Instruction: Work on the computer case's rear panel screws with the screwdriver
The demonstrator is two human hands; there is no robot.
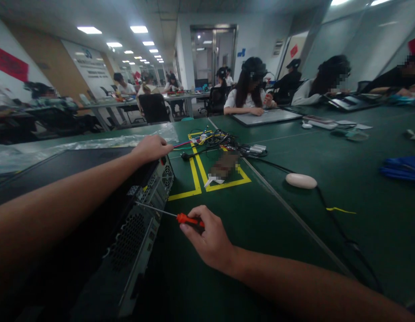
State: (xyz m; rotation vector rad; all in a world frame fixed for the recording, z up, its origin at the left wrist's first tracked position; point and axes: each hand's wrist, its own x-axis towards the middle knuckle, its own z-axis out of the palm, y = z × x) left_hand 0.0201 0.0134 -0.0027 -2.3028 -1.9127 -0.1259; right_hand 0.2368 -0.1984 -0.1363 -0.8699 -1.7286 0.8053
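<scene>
A black desktop computer case (69, 161) lies on the green table at the left, its metal back with vent holes turned to the right. My left hand (151, 149) is on the far rear corner of the case, its fingers curled over the edge and partly hidden. Low in the middle, my right hand (209, 232) is closed around the red-and-black handle of a screwdriver (187, 219). The thin shaft points left, and its tip meets the rear edge of the case, near a small metal bracket (135, 191). Whether a screw sits under the tip is too small to tell.
Tangled cables (220, 139) lie beyond the case, near yellow tape marks (195, 172) and a blurred brown item (224, 166). A white oval device (301, 180) on a black cord is to the right, with blue material (403, 170) farther over. Several people sit across the table.
</scene>
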